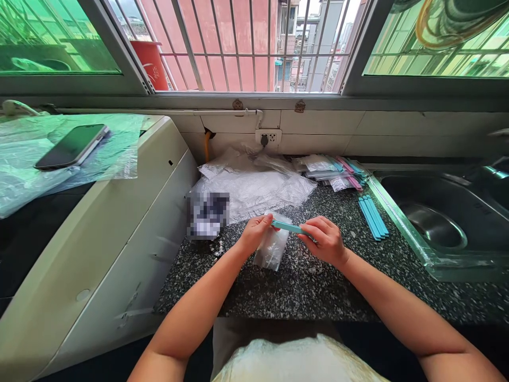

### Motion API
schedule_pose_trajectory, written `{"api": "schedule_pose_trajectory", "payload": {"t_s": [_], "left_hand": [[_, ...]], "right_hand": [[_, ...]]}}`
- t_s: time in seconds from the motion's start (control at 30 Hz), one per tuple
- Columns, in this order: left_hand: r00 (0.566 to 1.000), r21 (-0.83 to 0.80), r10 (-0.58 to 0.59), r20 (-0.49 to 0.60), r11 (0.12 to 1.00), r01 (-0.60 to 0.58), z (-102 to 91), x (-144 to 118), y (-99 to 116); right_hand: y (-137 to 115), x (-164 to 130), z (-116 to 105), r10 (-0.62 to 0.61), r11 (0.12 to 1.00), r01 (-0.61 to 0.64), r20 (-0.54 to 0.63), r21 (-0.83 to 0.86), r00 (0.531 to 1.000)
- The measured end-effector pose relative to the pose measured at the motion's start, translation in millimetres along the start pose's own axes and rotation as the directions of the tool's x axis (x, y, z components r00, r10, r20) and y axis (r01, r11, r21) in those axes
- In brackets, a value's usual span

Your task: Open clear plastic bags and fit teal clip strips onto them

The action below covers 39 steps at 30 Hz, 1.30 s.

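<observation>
My left hand [254, 232] pinches the top of a small clear plastic bag [272, 248] that hangs down onto the dark speckled counter [302, 286]. Across the bag's top edge lies a teal sealing stick [287, 227]. My right hand [326, 240] grips the right end of that stick, and my left fingers touch its left end. Both hands are close together above the counter's middle.
Several loose teal sticks [373, 216] lie by the steel sink [441, 223] at right. Behind are a heap of clear bags [254, 185] and sealed bags with pink and teal sticks [338, 171]. A phone [72, 145] rests on plastic atop the white appliance [99, 233] at left.
</observation>
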<state>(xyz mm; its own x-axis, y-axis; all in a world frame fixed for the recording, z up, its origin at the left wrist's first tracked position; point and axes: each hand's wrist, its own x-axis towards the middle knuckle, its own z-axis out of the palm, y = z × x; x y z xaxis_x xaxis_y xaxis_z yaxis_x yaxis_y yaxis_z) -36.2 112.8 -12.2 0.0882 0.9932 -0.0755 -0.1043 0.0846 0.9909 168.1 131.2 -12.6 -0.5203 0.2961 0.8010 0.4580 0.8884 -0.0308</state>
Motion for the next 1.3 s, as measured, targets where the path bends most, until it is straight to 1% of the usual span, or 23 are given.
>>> {"api": "schedule_pose_trajectory", "payload": {"t_s": [0.2, 0.4, 0.63, 0.83, 1.07, 1.3], "left_hand": [[1.000, 0.060, 0.017, -0.009, 0.998, -0.016, -0.8, 1.0, 0.7], [1.000, 0.031, 0.018, -0.004, 0.999, -0.018, -3.0, 3.3, -1.7], [0.999, 0.014, 0.022, -0.028, 1.000, -0.021, -3.6, 5.1, -5.2], [0.999, 0.009, 0.018, -0.034, 1.000, -0.018, -6.1, 8.0, -9.9], [0.996, 0.042, 0.032, -0.081, 0.999, -0.028, -9.9, 10.4, -8.6], [0.992, 0.021, -0.002, -0.123, 1.000, 0.005, -10.8, 11.1, -6.5]], "right_hand": [[-0.9, 0.7, -1.7, 0.021, 1.000, -0.021, 0.000, -0.013, 1.000], [-4.0, 1.6, -5.2, 0.049, 0.999, -0.049, -0.020, -0.006, 0.999], [-7.0, 5.7, -10.2, 0.048, 0.998, -0.045, -0.083, 0.032, 0.995], [-8.1, 7.0, -14.6, 0.061, 0.998, -0.057, -0.109, 0.041, 0.992], [-4.0, 8.6, -19.5, 0.064, 0.998, -0.061, -0.147, 0.023, 0.987], [0.4, 9.5, -21.1, 0.032, 0.999, -0.031, -0.178, 0.007, 0.984]]}}
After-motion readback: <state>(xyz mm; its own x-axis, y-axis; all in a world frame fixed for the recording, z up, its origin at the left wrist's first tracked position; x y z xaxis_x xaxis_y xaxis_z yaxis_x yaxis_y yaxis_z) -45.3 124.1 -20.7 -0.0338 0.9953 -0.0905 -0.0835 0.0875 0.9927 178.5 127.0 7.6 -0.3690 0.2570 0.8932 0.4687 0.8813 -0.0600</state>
